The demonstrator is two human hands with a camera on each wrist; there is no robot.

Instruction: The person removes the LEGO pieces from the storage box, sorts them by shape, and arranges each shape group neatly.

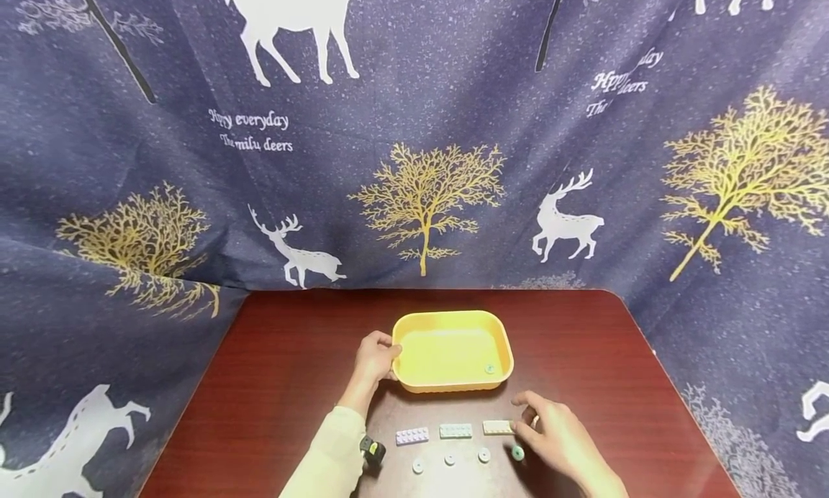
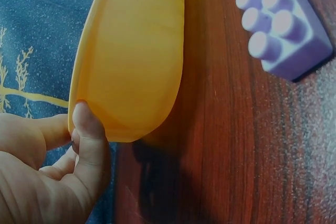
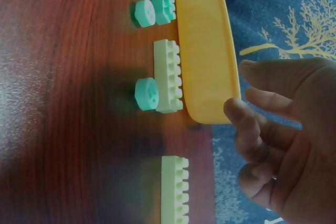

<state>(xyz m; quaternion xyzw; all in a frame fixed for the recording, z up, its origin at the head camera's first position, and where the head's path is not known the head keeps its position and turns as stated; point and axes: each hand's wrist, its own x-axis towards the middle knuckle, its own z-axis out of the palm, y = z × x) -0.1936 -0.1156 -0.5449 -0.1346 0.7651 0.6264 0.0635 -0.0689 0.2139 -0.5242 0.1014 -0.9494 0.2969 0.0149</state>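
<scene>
My left hand [image 1: 377,355] grips the left end of a yellow plastic basin [image 1: 396,372], the thumb over its rim in the left wrist view. A small pale wheel [image 1: 490,368] lies inside, near the right front corner. My right hand [image 1: 550,433] hovers with bent fingers and nothing in them, overlapping the end of a pale yellow toy brick [image 1: 497,427] in the head view. In the right wrist view another pale green brick [image 3: 174,190] lies apart from the others. A teal wheel [image 1: 517,453] sits just below the right hand's fingers.
Left of the pale yellow brick lie a mint brick [image 1: 456,431] and a purple brick [image 1: 412,436]. Wheels [image 1: 450,459] line up in front of them. The dark red table [image 1: 291,354] ends at a hanging blue cloth [image 1: 414,109] printed with deer and trees.
</scene>
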